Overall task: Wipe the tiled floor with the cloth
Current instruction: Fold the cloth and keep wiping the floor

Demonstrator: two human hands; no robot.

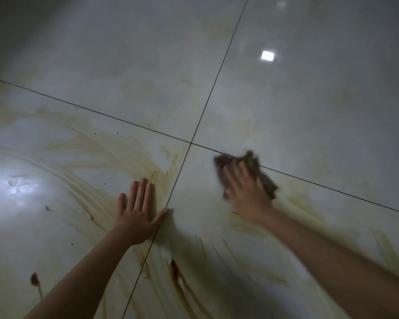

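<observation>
right hand, blurred, fingers spread, presses crumpled dark grey-brown cloth onto glossy pale tiled floor. left hand flat, fingers straight, bracing. likely partway: yellow-brown smears around left hand, nearer than both, unwiped.

Two hands were counted, one left and one right, and with them two bare forearms, left and right. One cloth was seen. Four floor tiles were made out, parted by two grout lines crossed at one point. Two dark brown blotches were counted, one beside the left forearm and one between the forearms. Two square reflections, one bright and one faint, and one broad glare were noted.
</observation>
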